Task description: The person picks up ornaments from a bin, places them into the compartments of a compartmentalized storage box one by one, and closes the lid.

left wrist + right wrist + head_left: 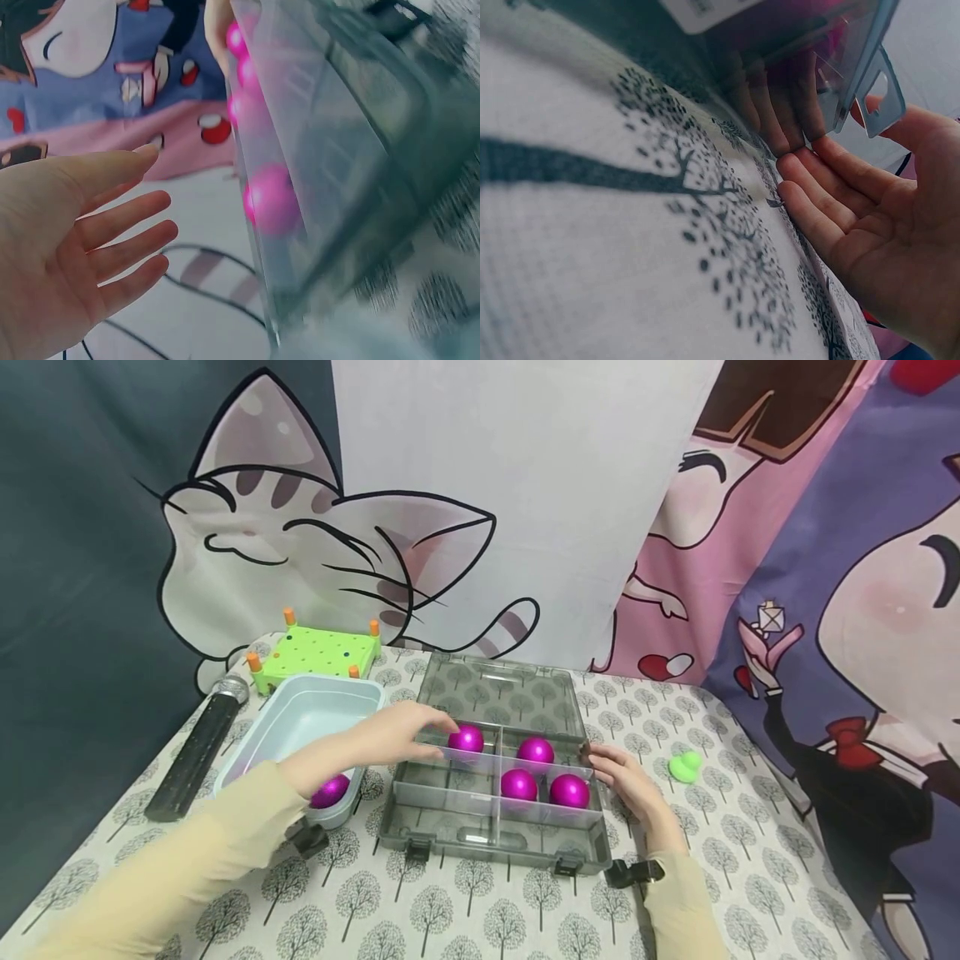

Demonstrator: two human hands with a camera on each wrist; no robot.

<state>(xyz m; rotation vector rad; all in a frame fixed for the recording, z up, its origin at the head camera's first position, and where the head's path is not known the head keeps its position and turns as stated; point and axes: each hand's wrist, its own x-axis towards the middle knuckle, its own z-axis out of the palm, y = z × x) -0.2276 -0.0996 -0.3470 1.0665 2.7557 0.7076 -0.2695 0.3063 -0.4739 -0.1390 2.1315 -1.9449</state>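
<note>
A clear grey divided box (442,822) lies on the table with its lid (495,689) folded back. Several shiny magenta balls (519,785) sit in its compartments. Over the back left compartment hovers my left hand (397,732), its fingertips close to one ball (467,739) there. In the left wrist view, the same hand (97,232) shows spread fingers with nothing between them. My right hand (626,781) rests its fingertips along the box's right side. Seen from the right wrist, its fairly straight fingers (821,199) are right at the box wall, near a hanging tab (885,97).
Left of the box stands a pale blue basin (300,689) with a purple ball (330,791) inside, partly behind my left arm. Past it are a black microphone (198,752) and a green pegged board (318,652). A small green duck (685,767) sits at the right.
</note>
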